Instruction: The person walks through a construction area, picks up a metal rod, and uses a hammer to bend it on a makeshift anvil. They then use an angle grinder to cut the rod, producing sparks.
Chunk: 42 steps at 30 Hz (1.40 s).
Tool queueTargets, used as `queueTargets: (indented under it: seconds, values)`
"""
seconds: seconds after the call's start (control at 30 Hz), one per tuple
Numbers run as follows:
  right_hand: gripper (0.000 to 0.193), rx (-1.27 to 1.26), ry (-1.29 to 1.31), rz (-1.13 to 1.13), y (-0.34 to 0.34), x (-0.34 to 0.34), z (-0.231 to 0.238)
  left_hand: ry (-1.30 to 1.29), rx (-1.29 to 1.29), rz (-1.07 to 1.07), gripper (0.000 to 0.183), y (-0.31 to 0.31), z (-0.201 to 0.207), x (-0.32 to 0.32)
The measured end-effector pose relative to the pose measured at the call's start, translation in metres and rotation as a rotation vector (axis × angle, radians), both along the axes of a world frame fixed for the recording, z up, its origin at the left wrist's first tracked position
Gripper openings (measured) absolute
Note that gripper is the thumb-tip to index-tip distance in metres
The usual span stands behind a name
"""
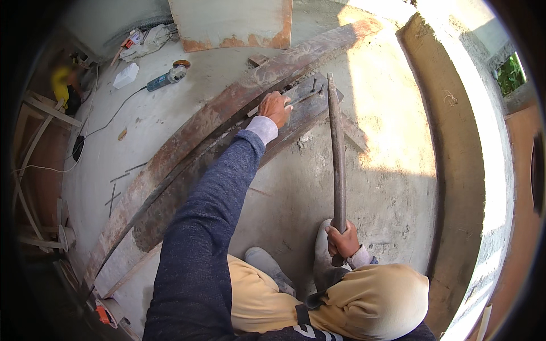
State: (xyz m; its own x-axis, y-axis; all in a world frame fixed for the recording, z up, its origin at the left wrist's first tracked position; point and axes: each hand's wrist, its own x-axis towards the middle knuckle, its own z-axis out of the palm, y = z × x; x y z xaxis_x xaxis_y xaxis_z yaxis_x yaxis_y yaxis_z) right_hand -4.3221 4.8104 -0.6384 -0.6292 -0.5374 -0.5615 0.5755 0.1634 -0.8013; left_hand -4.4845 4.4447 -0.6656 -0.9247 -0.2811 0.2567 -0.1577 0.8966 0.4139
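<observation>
My left hand (274,109) is closed on a thin metal rod (302,100) over a thick, dark wooden plank (305,116). The rod's far end lies by short upright metal pins (321,89) fixed near the plank's end. In my right hand (343,241), low and close to my knee, is the near part of a long dark metal pipe (338,153). That pipe points away from me, and its far end overlaps the plank's end beside the pins. My left fingers hide part of the rod.
A long, stained board (227,102) runs alongside the plank. An angle grinder (167,78) with its cord lies on the concrete floor at the far left, near cut rod pieces (112,196). A concrete ledge (455,142) curves along the right. Another person (65,88) is at far left.
</observation>
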Motion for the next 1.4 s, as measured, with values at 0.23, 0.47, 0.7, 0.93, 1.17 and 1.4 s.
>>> queueTargets:
  seconds: [0.23, 0.47, 0.7, 0.93, 1.17, 1.4]
  values:
    - [0.021, 0.011, 0.001, -0.139, 0.012, -0.006, -0.004, -0.403, -0.163, 0.091, 0.023, 0.016, 0.022, -0.042]
    - [0.022, -0.04, -0.028, -0.196, 0.009, -0.014, -0.008, -0.309, 0.483, 0.093, 0.021, -0.029, 0.131, 0.021]
    - [0.021, -0.078, -0.085, -0.157, -0.007, -0.011, -0.008, 0.177, 1.232, 0.053, 0.02, -0.052, 0.092, 0.058]
    - [0.021, -0.058, -0.046, -0.104, -0.002, -0.009, -0.011, -0.16, 1.32, 0.096, 0.036, -0.084, 0.08, 0.091]
    - [0.025, -0.028, -0.015, -0.106, -0.006, -0.007, -0.017, -0.365, 0.486, 0.06, 0.025, -0.055, 0.056, 0.087]
    - [0.024, -0.009, -0.037, -0.102, -0.006, -0.005, -0.014, -0.118, 0.64, 0.048, 0.02, -0.058, 0.031, 0.076]
